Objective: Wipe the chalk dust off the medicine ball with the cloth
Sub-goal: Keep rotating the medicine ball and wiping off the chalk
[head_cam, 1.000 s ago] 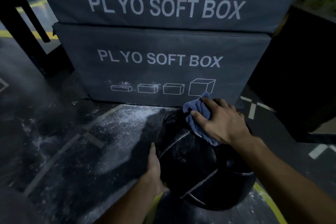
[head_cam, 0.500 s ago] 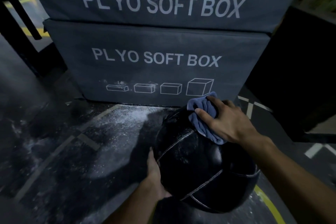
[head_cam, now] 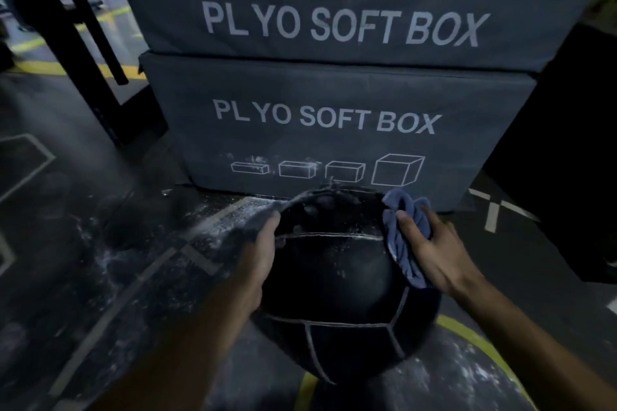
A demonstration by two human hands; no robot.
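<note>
A large black medicine ball with pale seams sits low in the middle of the view, with white chalk specks near its top seam. My left hand lies flat against the ball's left side. My right hand presses a bunched blue cloth against the ball's upper right side. The ball's far side and underside are hidden.
Two stacked grey soft boxes marked "PLYO SOFT BOX" stand right behind the ball. The dark floor is dusted with white chalk and carries pale and yellow lines. Black rack posts stand at the left, and a black block at the right.
The ball has turned and now sits nearer the view's middle. My left hand slid up its left side. My right hand with the cloth shifted to the ball's right side.
</note>
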